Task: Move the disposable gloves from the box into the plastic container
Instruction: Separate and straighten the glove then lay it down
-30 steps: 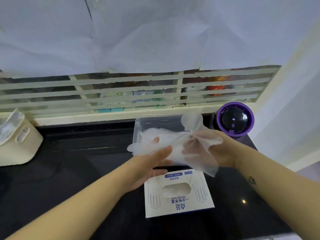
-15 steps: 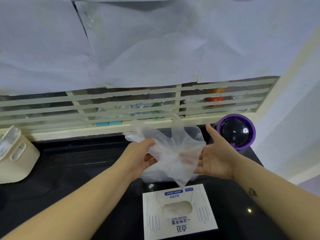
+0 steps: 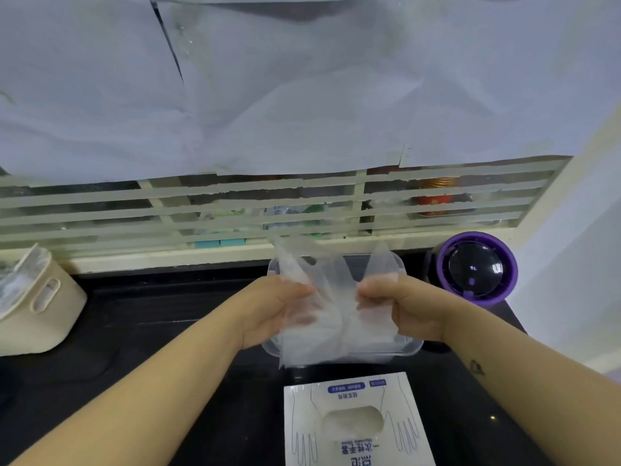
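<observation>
left hand (image 3: 279, 307) and right hand (image 3: 406, 307) pinching clear glove (image 3: 322, 280), long axis upright, finger end up, above plastic container (image 3: 415, 348)

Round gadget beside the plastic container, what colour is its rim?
The round gadget has a purple rim around a dark glossy centre; best in the head view.
</observation>
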### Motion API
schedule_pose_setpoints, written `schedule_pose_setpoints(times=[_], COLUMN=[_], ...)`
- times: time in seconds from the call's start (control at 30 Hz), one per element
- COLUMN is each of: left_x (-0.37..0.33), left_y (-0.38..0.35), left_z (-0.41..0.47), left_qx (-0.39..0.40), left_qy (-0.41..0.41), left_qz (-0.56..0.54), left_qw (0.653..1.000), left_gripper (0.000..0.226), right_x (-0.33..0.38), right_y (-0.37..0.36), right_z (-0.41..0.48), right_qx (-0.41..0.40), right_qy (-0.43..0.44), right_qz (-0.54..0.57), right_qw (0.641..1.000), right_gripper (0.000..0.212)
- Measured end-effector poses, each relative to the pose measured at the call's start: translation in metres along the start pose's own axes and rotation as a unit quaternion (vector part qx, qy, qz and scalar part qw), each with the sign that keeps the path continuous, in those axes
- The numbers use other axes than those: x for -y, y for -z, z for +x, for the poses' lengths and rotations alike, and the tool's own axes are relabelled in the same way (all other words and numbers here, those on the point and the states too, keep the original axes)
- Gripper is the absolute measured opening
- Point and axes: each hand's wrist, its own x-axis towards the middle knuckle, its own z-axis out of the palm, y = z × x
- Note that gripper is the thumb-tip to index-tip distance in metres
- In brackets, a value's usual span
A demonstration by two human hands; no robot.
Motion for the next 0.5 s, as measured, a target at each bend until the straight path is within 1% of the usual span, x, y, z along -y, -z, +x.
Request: schedule_pose_setpoints(times=[0.07, 0.13, 0.23, 0.27, 0.33, 0.37, 0.4, 0.43, 0.47, 0.5], left_x=[0.004, 0.006, 0.006, 0.007, 0.009, 0.010, 0.013, 0.014, 0.013, 0.010], left_y=[0.003, 0.004, 0.006, 0.005, 0.003, 0.001, 0.002, 0.003, 0.003, 0.001], left_z=[0.002, 0.005, 0.008, 0.008, 0.008, 0.009, 0.011, 0.012, 0.011, 0.007], left_qx=[-0.033, -0.059, -0.077, -0.078, -0.091, -0.111, -0.144, -0.192, -0.239, -0.255], left_qy=[0.003, 0.001, -0.012, -0.011, -0.006, -0.013, -0.035, -0.076, -0.131, -0.183], left_qz=[-0.014, -0.042, -0.070, -0.070, -0.050, -0.035, -0.008, 0.040, 0.101, 0.157], left_qw=[0.999, 0.997, 0.994, 0.994, 0.995, 0.993, 0.989, 0.978, 0.957, 0.936], left_gripper=[0.019, 0.023, 0.023, 0.022, 0.021, 0.020, 0.021, 0.024, 0.025, 0.024], right_x=[-0.004, -0.005, -0.003, -0.003, -0.003, -0.003, -0.003, -0.001, 0.003, 0.008], right_y=[0.002, 0.006, 0.009, 0.009, 0.009, 0.009, 0.009, 0.008, 0.005, 0.002], right_z=[-0.003, -0.008, -0.013, -0.014, -0.014, -0.014, -0.013, -0.014, -0.013, -0.011], right_qx=[-0.037, -0.064, -0.074, -0.074, -0.071, -0.068, -0.071, -0.074, -0.085, -0.117], right_qy=[0.003, -0.001, 0.000, 0.004, 0.012, 0.019, 0.028, 0.039, 0.050, 0.066], right_qz=[0.046, 0.085, 0.160, 0.180, 0.210, 0.219, 0.225, 0.226, 0.216, 0.182], right_qw=[0.998, 0.994, 0.984, 0.981, 0.975, 0.973, 0.971, 0.971, 0.971, 0.974], right_gripper=[0.013, 0.022, 0.025, 0.030, 0.035, 0.035, 0.034, 0.032, 0.030, 0.027])
